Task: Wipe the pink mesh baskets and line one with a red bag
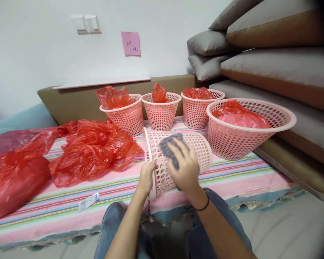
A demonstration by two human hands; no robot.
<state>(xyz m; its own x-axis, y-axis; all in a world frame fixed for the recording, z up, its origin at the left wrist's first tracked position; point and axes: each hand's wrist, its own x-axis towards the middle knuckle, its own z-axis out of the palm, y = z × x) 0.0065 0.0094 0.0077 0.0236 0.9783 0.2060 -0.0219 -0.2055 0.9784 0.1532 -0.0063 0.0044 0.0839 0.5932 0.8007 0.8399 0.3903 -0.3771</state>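
For this wiping step, I'd say steadiness matters most: I want the pink basket [205, 153] firm against the striped cover [118, 187], so that the strokes don't roll it. It lies on its side just in front of the knees, mouth to the left, base to the right. Long, even passes from rim to base look best to me, with light pressure so the grey cloth [170, 141] doesn't snag in the holes, then a small turn at the rim for the next strip.

My left hand [147, 176] grasps the rim from below, its forearm angling up and to the right. My right hand [185, 168] has hold of the cloth, palm down, fingers spread and slightly bent over it, pressing it to the basket's wall; its forearm slants up from the lower right.
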